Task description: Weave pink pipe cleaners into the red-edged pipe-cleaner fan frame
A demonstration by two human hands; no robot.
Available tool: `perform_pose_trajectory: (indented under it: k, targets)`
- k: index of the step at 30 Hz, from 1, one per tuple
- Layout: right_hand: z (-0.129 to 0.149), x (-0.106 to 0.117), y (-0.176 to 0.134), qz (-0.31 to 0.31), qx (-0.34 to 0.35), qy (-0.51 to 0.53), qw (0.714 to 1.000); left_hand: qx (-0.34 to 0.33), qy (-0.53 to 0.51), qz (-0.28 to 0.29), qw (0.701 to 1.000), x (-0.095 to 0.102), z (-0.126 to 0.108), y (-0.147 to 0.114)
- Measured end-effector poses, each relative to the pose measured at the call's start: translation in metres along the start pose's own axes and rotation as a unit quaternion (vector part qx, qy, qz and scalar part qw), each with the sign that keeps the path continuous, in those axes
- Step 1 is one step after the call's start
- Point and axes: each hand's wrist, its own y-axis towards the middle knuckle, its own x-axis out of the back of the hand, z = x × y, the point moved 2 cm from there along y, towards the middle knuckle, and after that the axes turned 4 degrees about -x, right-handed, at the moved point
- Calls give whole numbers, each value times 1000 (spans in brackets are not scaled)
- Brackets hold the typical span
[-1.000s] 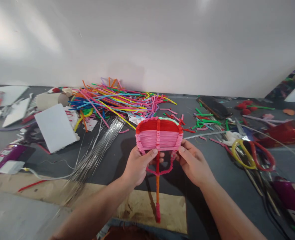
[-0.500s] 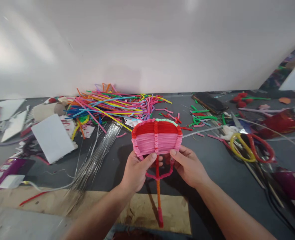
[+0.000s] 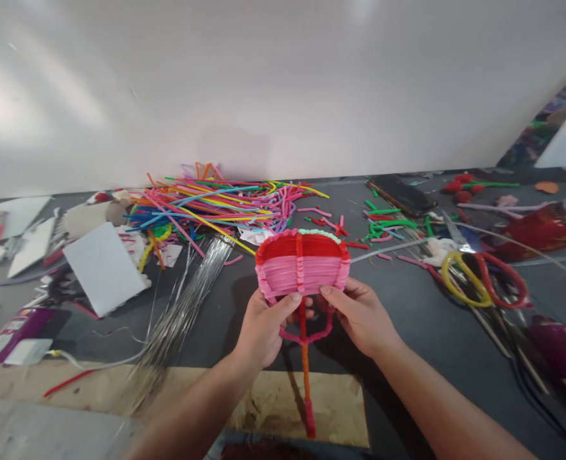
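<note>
Between my two hands is a fan-shaped pipe-cleaner craft [image 3: 283, 276] with a red upper band, pink rows below it and a fuzzy pink, red and mint rim. A red spine runs down its middle into an orange stem with a pink tip, pointing toward me. My left hand [image 3: 266, 326] grips its lower left edge, thumb on the pink rows beside the spine. My right hand [image 3: 367, 319] pinches the lower right edge, thumb pressed on the pink rows. The fingers behind the craft are partly hidden. Below the rows, an open pink loop frames the stem.
Loose coloured pipe cleaners [image 3: 216, 204] lie heaped at the back. A bundle of thin metal wires [image 3: 191, 306] and a white card [image 3: 103, 268] are on the left. To the right are scissors [image 3: 484, 281], a dark phone [image 3: 402, 195], a red can [image 3: 536, 230] and green scraps [image 3: 388, 223].
My right thumb has slid slightly left along the pink rows. The craft has shifted a little to the right in view, still held by both hands.
</note>
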Motion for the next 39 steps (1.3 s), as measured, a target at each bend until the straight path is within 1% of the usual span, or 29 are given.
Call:
perform_pose_trajectory:
  k: [5, 9, 11, 14, 16, 21, 25, 27, 29, 32, 34, 36, 37, 39]
  targets:
    - [-1, 0, 1, -7, 4, -14, 1000, -9, 11, -2, 1000, 1, 0, 2]
    - [1, -2, 1, -3, -6, -1, 1000, -5, 2, 5, 1000, 0, 0, 2]
    - [2, -4, 0, 7, -21, 24, 999, -4, -4, 7, 1000, -1, 0, 2]
    - [0, -8, 0, 38, -67, 72, 994, -10, -4, 7, 1000, -2, 1, 1]
    - [-3, -10, -1, 45, -92, 92, 990, -12, 3, 8, 1000, -2, 2, 1]
    - [-8, -8, 0, 18, -98, 105, 990, -25, 3, 38, 999, -3, 3, 1]
    - [-9, -8, 0, -8, -94, 98, 991, 13, -7, 50, 999, -2, 3, 2]
    - [-10, -9, 0, -12, -91, 86, 992, 22, -11, 45, 999, -2, 3, 2]
    - [-9, -8, 0, -16, -79, 49, 996, 24, -16, 44, 999, -2, 4, 2]
    - [-5, -7, 0, -35, -40, -50, 997, 18, -23, 50, 998, -2, 4, 2]
    - [-2, -6, 0, -55, -18, -119, 991, 15, -22, 51, 998, -2, 4, 2]
    - [0, -5, 1, -73, -12, -159, 984, 14, -20, 50, 998, -2, 4, 3]
    - [0, -5, 1, -78, -11, -162, 984, 12, -17, 49, 999, -1, 4, 3]
    - [-2, -5, 2, -68, -21, -118, 990, 7, -13, 50, 999, -1, 4, 3]
